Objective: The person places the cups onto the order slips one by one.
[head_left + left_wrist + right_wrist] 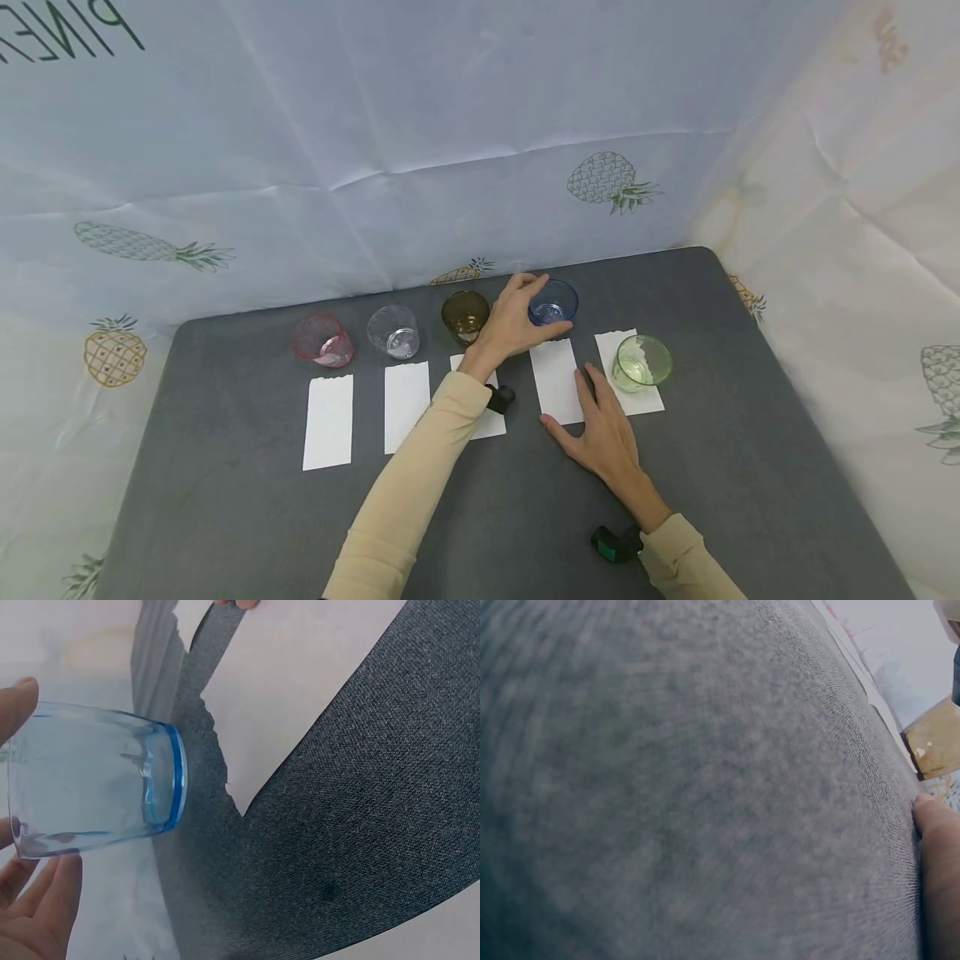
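My left hand (516, 321) holds a blue glass (553, 304) near its rim, thumb on one side and fingers on the other. In the left wrist view the blue glass (90, 776) has its thick base toward the table. Lower and to the right, my right hand (603, 437) lies with spread fingers at a white paper strip (553, 379), its thumb at the near edge. A green glass (652, 358) stands on another white strip (651, 402) just beyond the right fingertips. The right wrist view shows mostly table, with one finger (941, 862) at its edge.
Left of the blue glass, an amber glass (465, 315), a clear glass (393, 332) and a pink glass (322, 340) stand in a row on the grey table (240, 500). White strips (328, 422) lie in front of them. A pineapple-printed curtain (450, 108) hangs along the back edge.
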Demonstrator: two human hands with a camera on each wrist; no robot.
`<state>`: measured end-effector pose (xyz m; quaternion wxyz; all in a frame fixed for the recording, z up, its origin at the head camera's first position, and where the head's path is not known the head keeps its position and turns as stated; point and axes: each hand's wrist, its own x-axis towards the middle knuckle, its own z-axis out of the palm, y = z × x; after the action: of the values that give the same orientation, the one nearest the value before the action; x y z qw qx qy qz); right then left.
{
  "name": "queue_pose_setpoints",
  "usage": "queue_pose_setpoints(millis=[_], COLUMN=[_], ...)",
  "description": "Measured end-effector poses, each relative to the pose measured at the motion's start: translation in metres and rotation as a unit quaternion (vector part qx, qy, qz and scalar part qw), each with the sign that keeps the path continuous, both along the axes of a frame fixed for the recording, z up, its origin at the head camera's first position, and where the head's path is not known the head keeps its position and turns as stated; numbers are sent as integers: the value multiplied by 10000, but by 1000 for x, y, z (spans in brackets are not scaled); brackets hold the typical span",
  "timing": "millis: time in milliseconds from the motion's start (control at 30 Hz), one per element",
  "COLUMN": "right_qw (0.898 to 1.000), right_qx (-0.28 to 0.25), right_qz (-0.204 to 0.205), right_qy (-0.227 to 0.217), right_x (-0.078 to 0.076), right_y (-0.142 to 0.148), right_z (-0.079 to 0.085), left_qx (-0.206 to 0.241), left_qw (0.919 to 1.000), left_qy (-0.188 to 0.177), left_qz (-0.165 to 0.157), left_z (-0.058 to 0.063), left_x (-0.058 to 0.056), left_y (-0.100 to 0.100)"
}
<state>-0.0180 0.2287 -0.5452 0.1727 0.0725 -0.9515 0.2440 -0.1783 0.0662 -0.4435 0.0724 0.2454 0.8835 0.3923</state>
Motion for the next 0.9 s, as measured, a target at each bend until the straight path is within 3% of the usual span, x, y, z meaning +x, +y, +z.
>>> queue_pose_setpoints(millis=[900], right_qw=[9998], right_qx=[77], right_qz=[119], right_qy=[162], right_x=[-2], right_y=[1], right_z=[-2], left_qx=[175], left_qw=[9997], left_qy=[101], left_qz=[-111], left_z=[15], left_x=[23], left_y=[-5])
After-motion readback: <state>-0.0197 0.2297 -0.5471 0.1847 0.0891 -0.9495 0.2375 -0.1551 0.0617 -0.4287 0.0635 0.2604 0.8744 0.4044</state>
